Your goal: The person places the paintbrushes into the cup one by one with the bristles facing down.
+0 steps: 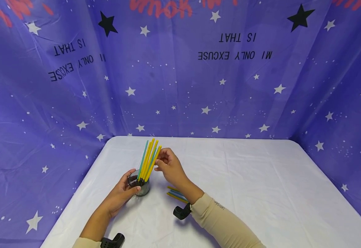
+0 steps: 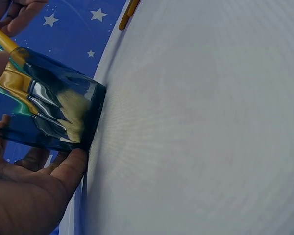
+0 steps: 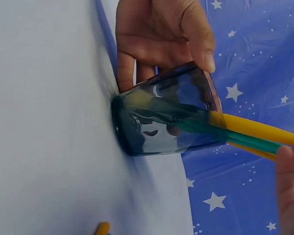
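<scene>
Brushes (image 1: 146,160) bristles-down, leaning right, left hand (image 1: 123,192) gripping glass (image 1: 144,191), right hand (image 1: 171,168) grip unclear

Bright head view, dimmer wrist views, soft shadows on white table (image 1: 261,193), glints on glass (image 3: 169,117)

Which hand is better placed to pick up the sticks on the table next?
Probably the right hand: its forearm partly covers those sticks in the head view, while the left hand holds the glass.
</scene>
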Demonstrator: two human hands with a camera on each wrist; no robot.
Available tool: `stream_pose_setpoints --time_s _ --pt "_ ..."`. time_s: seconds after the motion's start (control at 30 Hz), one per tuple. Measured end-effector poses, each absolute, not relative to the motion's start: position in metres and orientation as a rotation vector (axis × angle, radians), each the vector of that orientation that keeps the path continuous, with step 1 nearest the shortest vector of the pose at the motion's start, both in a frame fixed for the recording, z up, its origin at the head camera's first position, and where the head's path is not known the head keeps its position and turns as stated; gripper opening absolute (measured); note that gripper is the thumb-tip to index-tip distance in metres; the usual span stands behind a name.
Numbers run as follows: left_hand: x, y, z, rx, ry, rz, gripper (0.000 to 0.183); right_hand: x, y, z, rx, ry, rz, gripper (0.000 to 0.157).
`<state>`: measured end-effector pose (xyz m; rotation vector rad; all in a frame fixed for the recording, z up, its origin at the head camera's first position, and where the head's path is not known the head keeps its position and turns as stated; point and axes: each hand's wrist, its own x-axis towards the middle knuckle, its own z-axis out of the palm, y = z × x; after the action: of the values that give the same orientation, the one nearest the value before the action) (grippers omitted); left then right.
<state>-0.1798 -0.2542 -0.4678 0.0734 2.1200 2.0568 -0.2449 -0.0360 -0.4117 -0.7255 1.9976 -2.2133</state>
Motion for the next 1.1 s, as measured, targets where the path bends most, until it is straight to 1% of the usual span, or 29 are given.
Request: stream_pose_setpoints --time_s 0.17,0.3,0.53,0.67,0.87,1.1 --pt "-0.18 -0.254 -0.468 0.062 2.128 2.05 0.083 -0.245 -0.032 -0.416 -0.712 2.088 -2.041 0.014" --pt "-0.18 -0.254 -0.468 0.06 2.129 2.055 0.083 -0.253 -0.028 -0.431 -0.74 2.157 -1.914 0.013" --pt "-0.18 -0.254 -0.467 0.061 2.136 2.043 0.083 -0.257 -0.006 -0.442 -0.831 2.184 -1.644 0.019" --pt "-0.179 -0.254 -0.467 0.056 2.137 2.036 0.083 -0.259 0.007 -0.445 -0.838 2.237 -1.436 0.019" --pt "-0.179 -0.254 -0.467 0.055 2.137 2.035 0.083 -0.262 0.021 -0.448 -0.877 2.375 -1.142 0.013" --pt "-0.179 -0.254 -0.467 0.055 2.127 2.045 0.083 -0.265 0.03 -0.449 -0.901 2.457 -0.92 0.015"
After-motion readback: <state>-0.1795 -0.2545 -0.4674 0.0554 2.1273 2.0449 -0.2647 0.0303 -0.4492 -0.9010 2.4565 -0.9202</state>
